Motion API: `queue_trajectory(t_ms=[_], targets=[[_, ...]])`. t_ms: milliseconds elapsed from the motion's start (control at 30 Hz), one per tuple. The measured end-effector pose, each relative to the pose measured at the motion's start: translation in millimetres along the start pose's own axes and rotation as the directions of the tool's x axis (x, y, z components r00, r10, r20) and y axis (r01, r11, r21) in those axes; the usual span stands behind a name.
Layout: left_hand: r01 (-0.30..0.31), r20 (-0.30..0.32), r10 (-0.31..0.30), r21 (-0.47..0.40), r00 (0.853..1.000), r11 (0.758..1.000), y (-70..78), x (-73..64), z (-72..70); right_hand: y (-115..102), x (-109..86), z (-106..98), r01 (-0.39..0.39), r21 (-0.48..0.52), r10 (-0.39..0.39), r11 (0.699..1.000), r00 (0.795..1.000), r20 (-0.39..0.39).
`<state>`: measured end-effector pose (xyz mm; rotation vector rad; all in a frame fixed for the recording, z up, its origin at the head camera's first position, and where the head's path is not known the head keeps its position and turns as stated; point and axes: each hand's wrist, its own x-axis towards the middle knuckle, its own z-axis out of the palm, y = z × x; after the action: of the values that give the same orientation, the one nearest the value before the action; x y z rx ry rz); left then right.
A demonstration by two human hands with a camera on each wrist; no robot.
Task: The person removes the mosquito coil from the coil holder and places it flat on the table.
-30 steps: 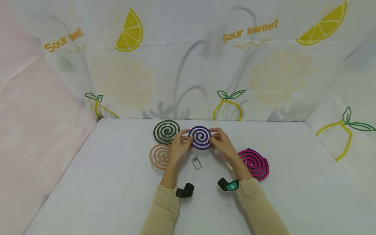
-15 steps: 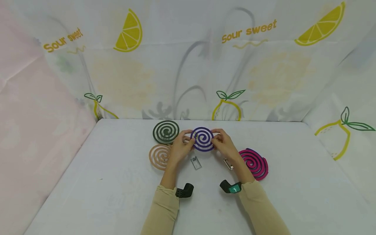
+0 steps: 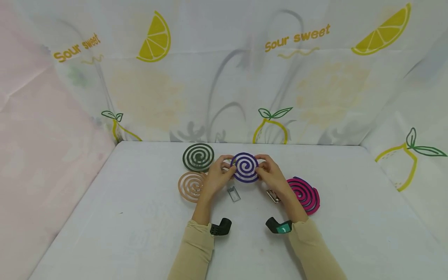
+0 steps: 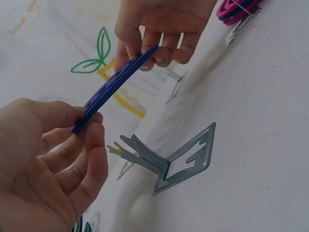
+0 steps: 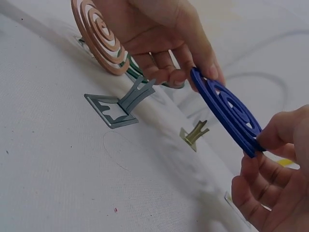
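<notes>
Left hand (image 3: 219, 177) and right hand (image 3: 273, 175) pinched a blue coil (image 4: 113, 87) by opposite edges
I guessed for steadiness; a metal stand (image 4: 149, 159) sat below the grip

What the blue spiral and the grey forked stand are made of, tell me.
Blue spiral: matte, possibly pressed powder or plastic; its even, dull colour leaves this open.
Grey forked stand: probably thin sheet metal with a slight sheen; edges catch light, and prongs bend up from its cut-out frame.
</notes>
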<state>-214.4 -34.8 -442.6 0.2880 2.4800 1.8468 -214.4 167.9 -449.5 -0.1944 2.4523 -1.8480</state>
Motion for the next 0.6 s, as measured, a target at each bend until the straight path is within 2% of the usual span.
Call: queue_trajectory(t_ms=[300,600], targets=[[0.0,0.027,0.0,0.028,1.0,1.0,2.0,-0.3,1.9,1,-4.2,-6,0.055,-0.025,-0.055,0.998,0.998,0.022],[-0.008,0.081,0.005,0.038,0.997,0.999,6.5,-2.5,2.4,-3,-9.1,-12,0.083,-0.044,-0.08,0.996,0.995,0.06]])
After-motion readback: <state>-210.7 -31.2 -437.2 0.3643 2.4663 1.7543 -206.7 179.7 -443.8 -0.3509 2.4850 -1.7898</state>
